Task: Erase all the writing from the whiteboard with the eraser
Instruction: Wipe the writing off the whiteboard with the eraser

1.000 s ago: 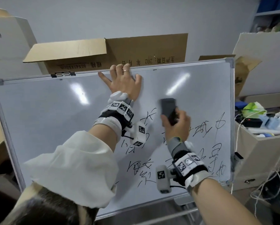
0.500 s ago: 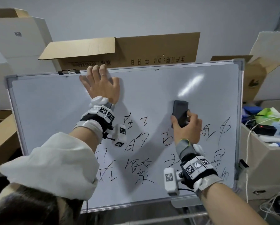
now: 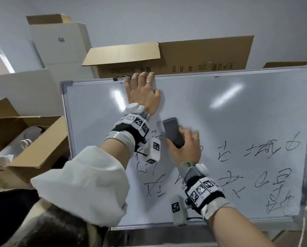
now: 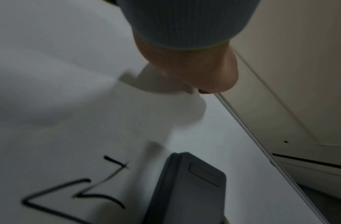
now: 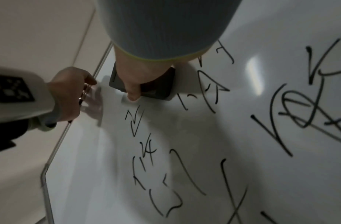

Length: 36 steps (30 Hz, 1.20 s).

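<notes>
The whiteboard (image 3: pixel 238 113) stands upright, its upper half blank and black handwritten characters (image 3: pixel 261 150) across its lower half. My right hand (image 3: pixel 186 147) grips the dark grey eraser (image 3: pixel 173 135) and presses it to the board left of centre, just right of my left wrist. The right wrist view shows my fingers wrapped over the eraser (image 5: pixel 146 84), with strokes (image 5: pixel 135 121) just below it. My left hand (image 3: pixel 143 93) lies flat against the board, fingertips at its top edge. In the left wrist view, the eraser (image 4: pixel 185 189) sits beside a remaining stroke (image 4: pixel 79 194).
A large brown cardboard box (image 3: pixel 184 56) stands behind the board, with white boxes (image 3: pixel 60 38) at the back left. An open brown box (image 3: pixel 33 143) sits to the board's left. A thin cable (image 3: pixel 304 220) hangs at the right edge.
My right hand has swept the eraser leftward from the board's middle to beside my left wrist, wiping strokes in the upper row. My left hand stays flat at the top edge.
</notes>
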Tool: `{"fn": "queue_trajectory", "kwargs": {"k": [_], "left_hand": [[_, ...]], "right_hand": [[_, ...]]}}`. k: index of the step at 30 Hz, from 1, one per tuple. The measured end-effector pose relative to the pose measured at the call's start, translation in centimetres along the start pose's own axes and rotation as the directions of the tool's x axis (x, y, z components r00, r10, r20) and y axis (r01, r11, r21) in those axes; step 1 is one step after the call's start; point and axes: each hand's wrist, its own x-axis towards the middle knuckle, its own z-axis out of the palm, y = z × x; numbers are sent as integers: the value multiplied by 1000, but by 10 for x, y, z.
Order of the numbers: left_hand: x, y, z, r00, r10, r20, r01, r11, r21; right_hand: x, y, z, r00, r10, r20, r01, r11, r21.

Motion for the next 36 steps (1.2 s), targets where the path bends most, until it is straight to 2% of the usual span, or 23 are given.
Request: {"fn": "queue_trajectory", "kwargs": {"k": [2, 3, 5, 7, 10, 12, 15, 19, 21, 23, 26, 28, 30, 33, 36], "left_hand": [[5, -19, -3, 998, 62, -1, -62, 998, 9], [6, -28, -3, 998, 69, -11, -69, 998, 1], [5, -45, -3, 998, 0, -59, -1, 1000, -27], [3, -68, 2, 991, -100, -83, 92, 991, -101], [1, -91, 4, 992, -69, -101, 61, 995, -85], [5, -95, 2, 989, -61, -134, 51, 996, -76], [5, -104, 0, 989, -94, -113, 80, 989, -124], [2, -107, -6, 999, -47, -26, 43, 990, -135], [0, -112, -8, 999, -26, -27, 23, 991, -129], [-1, -118, -8, 998, -41, -57, 34, 991, -127], [-1, -138, -9, 993, -87, -77, 76, 988, -133], [-2, -146, -9, 996, -71, -57, 64, 990, -127], [-3, -147, -9, 996, -75, -48, 67, 987, -144], [-5, -148, -12, 998, -63, 6, 63, 988, -144], [-7, -151, -15, 999, -42, 18, 44, 991, -129]], "right_hand": [[-3, -8, 6, 1000, 3, -4, -3, 1000, -21], [-2, -7, 4, 999, 20, -47, -22, 999, -40], [6, 5, -9, 976, 115, -183, -123, 992, -34], [11, 13, -21, 930, 230, -286, -245, 969, -18], [11, 8, -23, 896, 313, -315, -341, 939, -37], [9, -3, -14, 888, 341, -309, -362, 932, -13], [-5, -30, 15, 913, 305, -272, -319, 948, -7], [-24, -60, 53, 970, 170, -176, -179, 983, -34], [-28, -67, 58, 977, 130, -169, -141, 988, -55], [-25, -57, 46, 960, 175, -219, -191, 980, -55], [-21, -35, 23, 890, 325, -322, -349, 937, -20], [-25, -36, 24, 873, 364, -324, -386, 922, -4], [-35, -53, 41, 894, 350, -280, -362, 932, 9], [-54, -81, 72, 966, 231, -114, -233, 972, -3], [-52, -92, 75, 983, 181, -35, -182, 982, -39]]}}
